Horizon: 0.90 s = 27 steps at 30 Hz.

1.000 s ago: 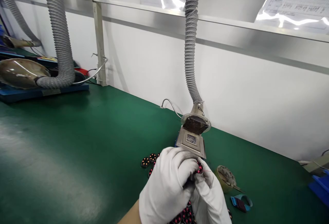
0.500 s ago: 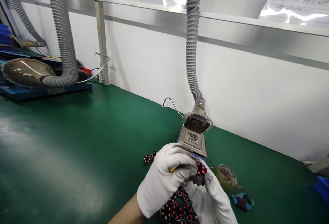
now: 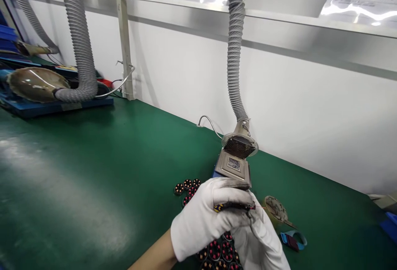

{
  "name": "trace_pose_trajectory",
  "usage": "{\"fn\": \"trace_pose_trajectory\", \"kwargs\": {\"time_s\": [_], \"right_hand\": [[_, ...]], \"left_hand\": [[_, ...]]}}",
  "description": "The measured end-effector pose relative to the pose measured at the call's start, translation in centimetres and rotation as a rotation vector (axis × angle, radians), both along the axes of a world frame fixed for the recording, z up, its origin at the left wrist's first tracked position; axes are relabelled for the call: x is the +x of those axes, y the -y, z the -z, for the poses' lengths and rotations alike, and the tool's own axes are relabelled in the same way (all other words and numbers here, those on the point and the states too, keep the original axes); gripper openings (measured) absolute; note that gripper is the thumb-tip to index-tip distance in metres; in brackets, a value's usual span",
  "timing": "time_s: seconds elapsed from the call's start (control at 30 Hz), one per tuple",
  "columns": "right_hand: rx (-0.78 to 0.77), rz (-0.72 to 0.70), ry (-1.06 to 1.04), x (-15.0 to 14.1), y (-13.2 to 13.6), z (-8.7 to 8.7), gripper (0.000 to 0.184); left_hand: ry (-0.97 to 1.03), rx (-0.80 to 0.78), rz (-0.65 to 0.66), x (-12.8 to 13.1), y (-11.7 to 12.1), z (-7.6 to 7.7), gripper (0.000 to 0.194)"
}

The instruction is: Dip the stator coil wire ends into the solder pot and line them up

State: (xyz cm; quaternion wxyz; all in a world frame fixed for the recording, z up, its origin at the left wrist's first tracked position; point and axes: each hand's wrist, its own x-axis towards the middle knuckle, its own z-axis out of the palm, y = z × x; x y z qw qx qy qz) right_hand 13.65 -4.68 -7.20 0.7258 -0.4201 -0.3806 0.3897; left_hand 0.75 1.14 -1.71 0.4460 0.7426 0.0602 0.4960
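Observation:
My left hand [image 3: 212, 216], in a white glove with dark-stained fingers, is closed around a slim tool with a black-and-yellow handle [image 3: 218, 207]; its exact kind is hidden. Against it, my right hand [image 3: 263, 237], also gloved, is closed at the spot where a small round motor stator showed earlier. The left fingers now cover that stator. A thin reddish wire [image 3: 259, 207] sticks out to the right between the hands. Below and behind the left hand lie several similar stators [image 3: 214, 250], black rings with red or yellowish inner parts.
Beyond my hands stands a metal-topped device [image 3: 233, 165] under a fume hood [image 3: 240, 146] on a grey hose [image 3: 235, 55]. To the right are a round container [image 3: 275, 210] and a blue strap [image 3: 293, 240]. Another hood [image 3: 37, 84] sits far left on the green table [image 3: 139, 146].
My left hand has moved slightly right and over the stator, which is now covered. More of the black-and-yellow tool shows. The view has shifted slightly, revealing more stators behind the left hand.

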Motion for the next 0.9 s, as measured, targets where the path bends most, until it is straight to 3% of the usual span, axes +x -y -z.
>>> {"fn": "trace_pose_trajectory", "kwargs": {"time_s": [0.1, 0.23, 0.33, 0.43, 0.5, 0.67, 0.77, 0.9], "right_hand": [[0.002, 0.019, -0.049, -1.4, 0.3, -0.9, 0.034], [-0.026, -0.060, -0.133, -2.2, 0.6, -1.7, 0.035], [-0.042, -0.098, -0.187, -2.2, 0.8, -1.7, 0.031], [-0.041, -0.099, -0.189, -2.3, 0.6, -1.4, 0.028], [-0.047, -0.109, -0.181, -2.4, 0.6, -1.2, 0.027], [-0.040, -0.160, -0.163, -1.5, 0.9, -1.4, 0.036], [-0.029, -0.242, -0.175, -0.7, 1.2, -1.8, 0.040], [-0.053, -0.218, -0.182, -1.2, 1.1, -1.7, 0.042]], "left_hand": [[0.086, -0.104, -0.005, -0.2, 0.0, 0.1, 0.023], [0.178, -0.281, -0.067, -0.8, -0.5, 0.6, 0.016], [0.121, -0.371, -0.117, -1.3, -0.8, 0.3, 0.011], [-0.036, -0.313, 0.018, -1.0, -0.4, -0.3, 0.020], [0.009, -0.293, 0.068, -0.5, -0.1, -0.4, 0.009], [0.203, -0.300, -0.060, -0.9, -0.5, 0.4, 0.009], [0.120, -0.242, -0.149, -1.6, -0.8, 0.4, 0.006], [-0.244, 0.064, -0.131, -1.4, -0.4, 0.1, 0.061]]}}
